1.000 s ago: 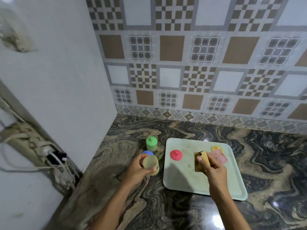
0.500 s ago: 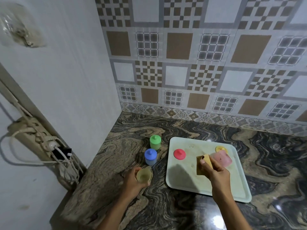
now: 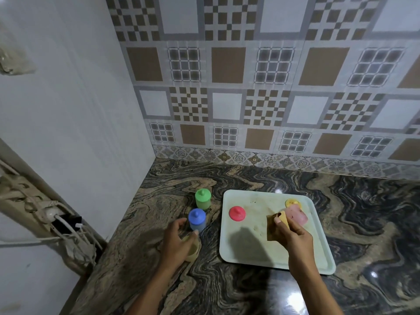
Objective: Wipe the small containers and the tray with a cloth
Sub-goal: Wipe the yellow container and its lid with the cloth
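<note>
Item 1: pale green rectangular plastic tray (image 3: 252,253), flat on the dark swirled stone countertop (image 3: 363,212).

Item 2: folded yellow-brown cloth (image 3: 272,228), over the tray's middle. The right hand (image 3: 294,237) grips it, thumb on the near face and fingers curled behind. Whether the cloth touches the tray cannot be told.

Item 3: small pink plastic container (image 3: 296,216), lying on its side on the tray, just beyond the right hand and beside the cloth.

Item 4: round yellow lid (image 3: 292,202), behind the pink container.

Item 5: round red knobbed lid (image 3: 237,213), on the tray's left part, apart from both hands.

Item 6: small pale yellow translucent container (image 3: 193,248), off the tray to its left. The left hand (image 3: 178,241) holds it, fingers curled round.

Item 7: small blue-lidded container (image 3: 197,220), upright on the countertop, just beyond the left hand's fingertips.

Item 8: small green container (image 3: 203,198), upright behind the blue one.
</note>
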